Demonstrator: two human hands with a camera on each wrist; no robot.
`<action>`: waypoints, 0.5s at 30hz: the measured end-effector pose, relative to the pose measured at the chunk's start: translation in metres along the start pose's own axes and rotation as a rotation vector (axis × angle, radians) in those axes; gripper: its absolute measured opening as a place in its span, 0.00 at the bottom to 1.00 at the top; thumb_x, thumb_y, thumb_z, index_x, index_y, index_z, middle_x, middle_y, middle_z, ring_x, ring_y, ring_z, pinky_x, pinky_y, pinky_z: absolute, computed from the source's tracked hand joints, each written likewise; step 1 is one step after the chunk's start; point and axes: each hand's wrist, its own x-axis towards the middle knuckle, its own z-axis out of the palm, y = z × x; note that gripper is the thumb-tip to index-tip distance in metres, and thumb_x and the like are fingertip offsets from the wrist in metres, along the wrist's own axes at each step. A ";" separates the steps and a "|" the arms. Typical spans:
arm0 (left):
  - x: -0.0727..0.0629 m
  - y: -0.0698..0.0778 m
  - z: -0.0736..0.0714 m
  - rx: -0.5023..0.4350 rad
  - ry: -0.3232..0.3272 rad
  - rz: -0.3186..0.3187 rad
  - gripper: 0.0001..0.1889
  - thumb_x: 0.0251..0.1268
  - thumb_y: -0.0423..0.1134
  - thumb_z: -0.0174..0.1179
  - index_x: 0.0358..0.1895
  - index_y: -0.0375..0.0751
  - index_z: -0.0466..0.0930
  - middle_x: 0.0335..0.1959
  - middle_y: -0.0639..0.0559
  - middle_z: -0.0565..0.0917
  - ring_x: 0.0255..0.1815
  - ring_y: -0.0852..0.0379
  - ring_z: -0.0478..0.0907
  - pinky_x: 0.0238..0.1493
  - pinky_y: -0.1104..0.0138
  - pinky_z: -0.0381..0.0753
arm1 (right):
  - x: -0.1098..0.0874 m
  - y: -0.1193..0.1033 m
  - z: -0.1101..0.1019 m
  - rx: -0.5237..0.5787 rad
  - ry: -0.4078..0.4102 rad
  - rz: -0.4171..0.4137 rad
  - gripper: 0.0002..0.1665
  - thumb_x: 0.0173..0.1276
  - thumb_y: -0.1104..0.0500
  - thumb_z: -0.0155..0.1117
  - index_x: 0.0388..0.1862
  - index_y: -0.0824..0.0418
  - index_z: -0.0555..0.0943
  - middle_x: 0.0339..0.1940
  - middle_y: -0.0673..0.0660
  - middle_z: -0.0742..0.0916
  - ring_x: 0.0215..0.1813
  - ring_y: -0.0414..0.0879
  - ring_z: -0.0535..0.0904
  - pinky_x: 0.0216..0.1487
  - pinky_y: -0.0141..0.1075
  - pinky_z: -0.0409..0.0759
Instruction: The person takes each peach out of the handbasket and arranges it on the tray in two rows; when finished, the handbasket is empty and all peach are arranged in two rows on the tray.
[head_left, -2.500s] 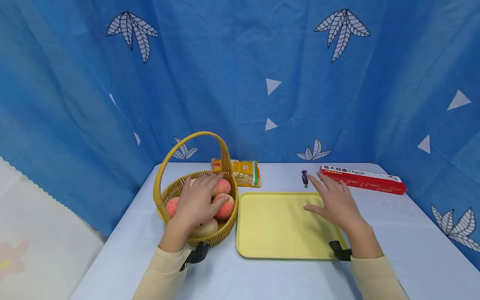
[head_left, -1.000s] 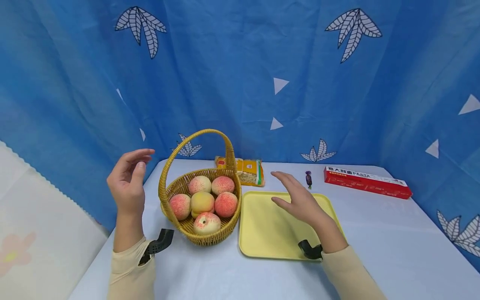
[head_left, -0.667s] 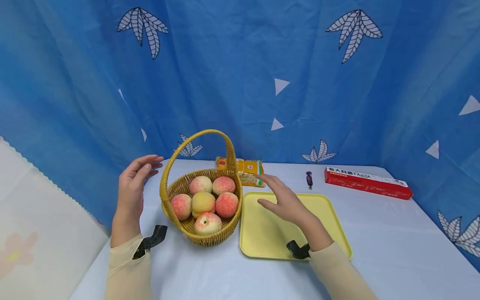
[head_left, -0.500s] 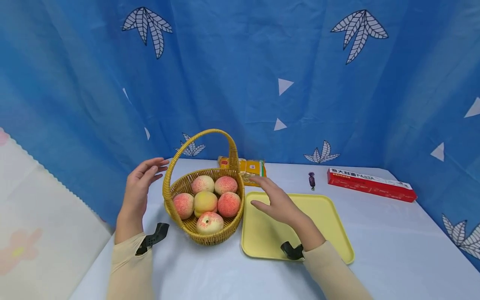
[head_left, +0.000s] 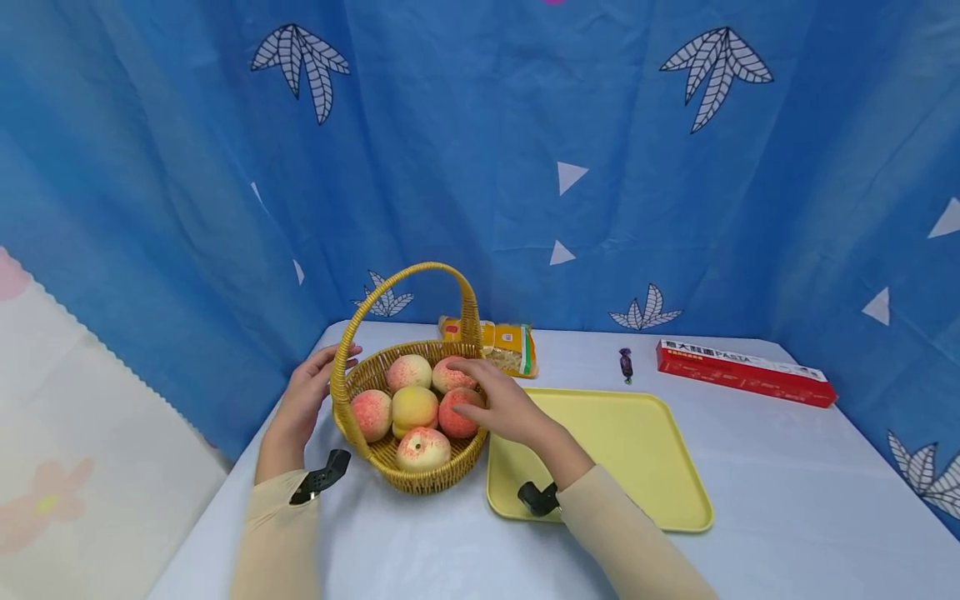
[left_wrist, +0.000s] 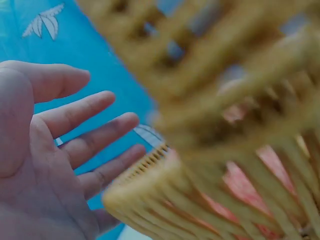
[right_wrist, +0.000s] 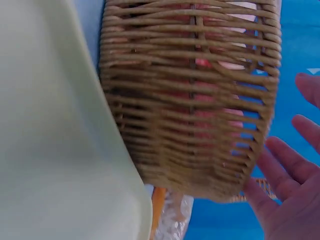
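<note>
A yellow wicker basket with a tall arched handle stands on the table, holding several peaches in red, pink and yellow. My left hand is at the basket's left side, its fingertips behind the base of the handle in the head view. The left wrist view shows that hand with fingers spread beside the woven wall. Over the right rim reaches my right hand, fingers extended above the peaches there. In the right wrist view its fingers are right at the basket's rim, holding nothing.
A yellow tray lies right of the basket, under my right forearm. Behind are an orange pasta bag, a purple wrapped candy and a red pasta box. A blue curtain closes off the back.
From above the peaches, my left hand has swung out left, then come in to the basket's left side. My right hand has moved left from over the tray to the basket's right rim.
</note>
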 end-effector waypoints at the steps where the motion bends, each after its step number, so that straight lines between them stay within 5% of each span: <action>1: 0.001 -0.002 0.001 -0.001 -0.012 -0.017 0.30 0.74 0.58 0.52 0.71 0.45 0.69 0.69 0.50 0.73 0.73 0.50 0.64 0.75 0.43 0.56 | 0.003 0.000 0.002 0.013 -0.006 0.003 0.35 0.72 0.55 0.64 0.76 0.49 0.66 0.76 0.52 0.71 0.76 0.54 0.67 0.71 0.56 0.71; 11: 0.007 -0.024 0.004 -0.092 -0.060 -0.051 0.26 0.78 0.49 0.50 0.74 0.45 0.67 0.77 0.45 0.65 0.79 0.50 0.56 0.80 0.49 0.51 | 0.032 -0.005 0.023 0.141 -0.081 0.051 0.33 0.71 0.54 0.65 0.73 0.55 0.69 0.71 0.55 0.74 0.71 0.55 0.73 0.68 0.49 0.77; 15: 0.010 -0.031 0.005 -0.107 -0.094 -0.036 0.25 0.80 0.47 0.47 0.75 0.48 0.65 0.77 0.45 0.65 0.79 0.50 0.57 0.80 0.51 0.51 | 0.041 -0.008 0.029 0.077 -0.110 0.084 0.33 0.69 0.50 0.67 0.72 0.52 0.71 0.67 0.55 0.79 0.67 0.52 0.77 0.63 0.46 0.79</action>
